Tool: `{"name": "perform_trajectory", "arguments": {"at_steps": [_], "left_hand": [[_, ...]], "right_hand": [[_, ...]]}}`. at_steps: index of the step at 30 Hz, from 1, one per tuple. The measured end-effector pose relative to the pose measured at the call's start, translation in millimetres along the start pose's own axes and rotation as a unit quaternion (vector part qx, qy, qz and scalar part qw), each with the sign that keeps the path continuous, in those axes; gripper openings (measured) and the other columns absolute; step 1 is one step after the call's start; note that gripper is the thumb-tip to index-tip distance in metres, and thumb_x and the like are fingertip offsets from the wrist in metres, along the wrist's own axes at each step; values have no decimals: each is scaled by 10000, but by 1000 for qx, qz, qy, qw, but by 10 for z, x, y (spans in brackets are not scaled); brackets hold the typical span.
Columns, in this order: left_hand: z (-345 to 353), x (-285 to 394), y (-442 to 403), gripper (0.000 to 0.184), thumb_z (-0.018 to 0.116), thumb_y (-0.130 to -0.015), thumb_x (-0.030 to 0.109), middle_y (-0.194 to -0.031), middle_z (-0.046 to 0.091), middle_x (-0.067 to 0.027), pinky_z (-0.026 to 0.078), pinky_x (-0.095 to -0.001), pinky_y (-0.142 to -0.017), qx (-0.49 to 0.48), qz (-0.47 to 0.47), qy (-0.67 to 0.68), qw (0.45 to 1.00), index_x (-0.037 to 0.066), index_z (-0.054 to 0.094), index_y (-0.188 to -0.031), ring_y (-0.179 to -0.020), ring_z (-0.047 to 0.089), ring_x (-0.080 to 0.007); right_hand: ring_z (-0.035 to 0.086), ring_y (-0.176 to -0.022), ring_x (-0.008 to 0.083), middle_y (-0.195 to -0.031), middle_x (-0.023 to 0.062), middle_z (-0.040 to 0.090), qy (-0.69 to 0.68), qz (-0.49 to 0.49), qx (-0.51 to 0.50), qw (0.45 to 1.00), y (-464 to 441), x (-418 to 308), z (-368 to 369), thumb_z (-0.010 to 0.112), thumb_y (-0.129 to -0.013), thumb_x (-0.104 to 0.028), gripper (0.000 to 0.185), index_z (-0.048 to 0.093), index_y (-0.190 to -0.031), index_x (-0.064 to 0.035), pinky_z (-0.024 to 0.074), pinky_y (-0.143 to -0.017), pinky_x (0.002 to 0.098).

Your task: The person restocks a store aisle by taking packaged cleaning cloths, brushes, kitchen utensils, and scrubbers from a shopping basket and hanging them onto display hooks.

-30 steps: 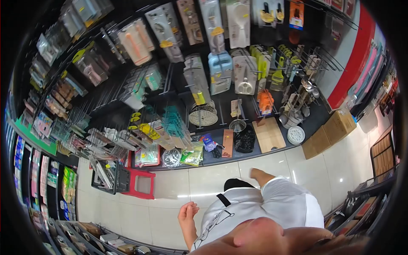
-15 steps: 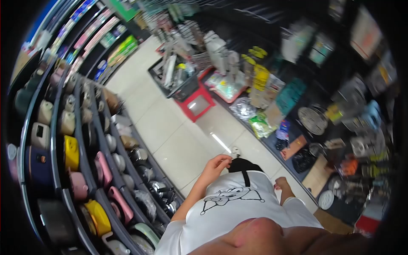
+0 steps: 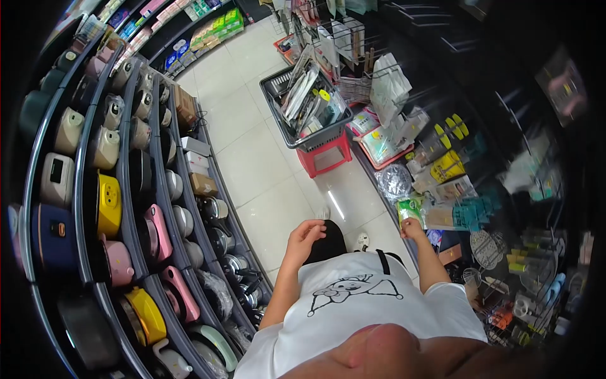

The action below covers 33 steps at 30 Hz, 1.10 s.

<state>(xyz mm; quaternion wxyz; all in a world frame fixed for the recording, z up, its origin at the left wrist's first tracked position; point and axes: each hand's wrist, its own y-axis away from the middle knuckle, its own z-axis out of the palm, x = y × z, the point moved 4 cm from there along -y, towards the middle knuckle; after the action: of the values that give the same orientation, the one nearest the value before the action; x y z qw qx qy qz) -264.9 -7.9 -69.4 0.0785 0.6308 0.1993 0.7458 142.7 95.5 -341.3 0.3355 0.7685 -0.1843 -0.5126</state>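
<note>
My left hand is held in front of my black trousers, fingers loosely bent and slightly apart, with nothing visible in it. On the other side, my right hand is raised at the edge of the right-hand display. Its fingers are loosely curled, and no held thing shows. In the picture it overlaps a green packet; whether they touch I cannot tell. A clear plastic-wrapped bundle lies just beyond that packet.
Shelves on the left hold a yellow appliance, pink pans and several pots. Ahead, a black basket full of packaged goods stands on a red stool. Hanging goods line the right side. A tiled floor runs between.
The view has swung, so the basket and stool appear farther right. My right hand has risen from beside my body to the right display's edge. My left hand remains in front of me.
</note>
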Motion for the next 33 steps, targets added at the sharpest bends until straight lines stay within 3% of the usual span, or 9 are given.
{"name": "perform_trajectory", "arguments": {"at_steps": [8, 10, 12, 14, 17, 22, 26, 29, 33], "left_hand": [[-779, 126, -2385, 289, 647, -925, 158, -999, 660, -73, 507, -277, -781, 21, 28, -69, 997, 25, 597, -1177, -864, 652, -163], [-755, 195, -3320, 404, 713, -866, 147, -1025, 642, -78, 501, -292, -800, -13, 147, -115, 982, 29, 555, -1219, -930, 637, -192], [-623, 417, -4108, 588, 770, -793, 130, -1129, 607, -127, 496, -335, -852, -13, 93, -226, 969, 43, 481, -1298, -1029, 606, -238], [-483, 488, -4831, 777, 817, -724, 129, -1227, 559, -188, 476, -388, -920, 18, 183, -347, 919, 56, 390, -1369, -1125, 566, -301], [-253, 549, -5574, 934, 847, -653, 91, -1298, 492, -211, 434, -451, -997, -7, 169, -455, 874, 75, 305, -1413, -1204, 499, -392], [-60, 108, -6065, 1053, 856, -641, 92, -1247, 501, -200, 475, -479, -951, -82, 49, -565, 820, 133, 193, -1458, -1183, 521, -392], [-152, 256, -5953, 1004, 819, -691, 78, -1280, 484, -217, 488, -477, -930, -83, 42, -565, 820, 123, 181, -1466, -1160, 540, -409], [-323, 444, -5883, 969, 802, -701, 61, -1400, 421, -249, 426, -434, -1018, -128, 181, -457, 861, 66, 215, -1472, -1256, 472, -412], [-593, 745, -5976, 955, 807, -693, 36, -1456, 388, -254, 356, -390, -1089, -138, 197, -266, 934, 6, 248, -1466, -1337, 408, -377]], "right_hand": [[646, -475, 230, -657, 146, 653, -9, 188, 53, 981, 366, 475, 306, 542, -879, -148, 157, 611, -880, -6, 497, -395, 327], [648, -478, 244, -667, 164, 657, -59, 244, 121, 960, 695, 476, 433, 537, -874, -129, 148, 615, -889, -5, 505, -397, 346], [647, -472, 252, -665, 181, 651, -97, 309, 125, 938, 875, 521, 608, 538, -868, -104, 142, 605, -934, 2, 502, -388, 352], [630, -444, 248, -661, 178, 653, -130, 350, 143, 916, 1026, 169, 828, 543, -873, -92, 156, 608, -977, 4, 495, -378, 350], [648, -490, 224, -674, 160, 661, -126, 297, 148, 935, 905, -98, 1178, 582, -870, -95, 193, 609, -1029, 11, 495, -407, 319], [657, -612, 175, -787, 122, 677, -162, 137, 144, 967, 692, -1015, 1749, 581, -920, -103, 205, 590, -1103, -10, 496, -537, 268], [651, -640, 163, -807, 108, 674, -136, 143, 117, 973, 744, -1373, 1890, 610, -901, -106, 236, 598, -1122, -23, 500, -566, 295], [651, -631, 176, -786, 109, 673, -39, 170, 161, 971, 796, -1163, 1815, 617, -891, -114, 214, 616, -1091, -38, 509, -571, 315], [662, -613, 199, -752, 116, 676, 109, 154, 222, 957, 760, -1032, 1658, 657, -856, -152, 240, 627, -1073, -56, 525, -576, 341]]}}
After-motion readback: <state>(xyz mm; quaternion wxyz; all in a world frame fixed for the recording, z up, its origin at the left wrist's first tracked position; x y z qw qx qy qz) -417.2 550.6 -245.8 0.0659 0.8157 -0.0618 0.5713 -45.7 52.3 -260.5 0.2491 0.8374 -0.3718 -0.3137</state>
